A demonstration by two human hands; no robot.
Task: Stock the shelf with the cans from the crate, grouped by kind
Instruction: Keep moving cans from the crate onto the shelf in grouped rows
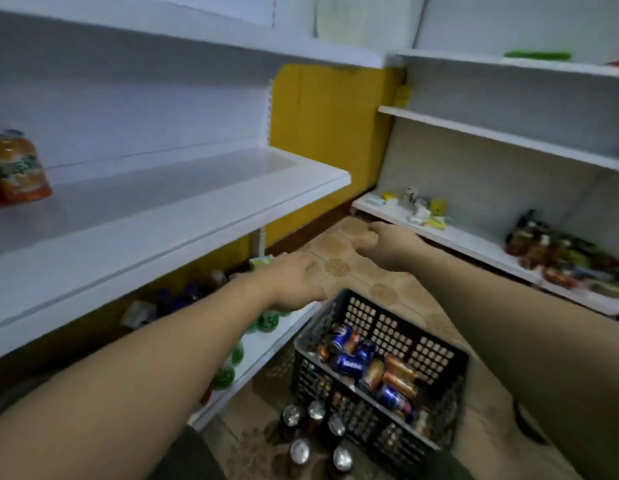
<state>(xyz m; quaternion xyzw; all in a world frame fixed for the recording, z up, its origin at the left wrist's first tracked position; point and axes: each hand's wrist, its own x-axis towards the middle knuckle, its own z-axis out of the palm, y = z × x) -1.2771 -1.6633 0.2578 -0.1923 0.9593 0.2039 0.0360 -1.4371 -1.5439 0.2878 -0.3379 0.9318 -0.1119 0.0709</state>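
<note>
Item: black plastic lattice crate, sitting on the patterned brown tiled floor between two shelving units, near the bottom centre of the view.
Contents: blue drink cans and orange-copper drink cans, lying jumbled on their sides inside the crate.
Alongside: five silver-topped cans, standing upright in a cluster on the floor just beside the crate's near left corner.

Left hand: reaching forward on a straight bare arm, hovering palm-down above the floor beyond the crate's far left corner; fingers lying loose and extended, holding nothing.
Right hand: reaching further forward on a straight bare arm, hovering over the floor well beyond the crate; fingers curling downward, palm facing away, so whether it is gripping anything cannot be told.

Surroundings: wide white shelf board running along the left, carrying orange packets at its far left end. Beneath it, green bottles lining a lower white shelf. Low white shelf on the right, bearing small pale boxes and a pile of dark mixed packets. Yellow wall panel showing between the two units.
</note>
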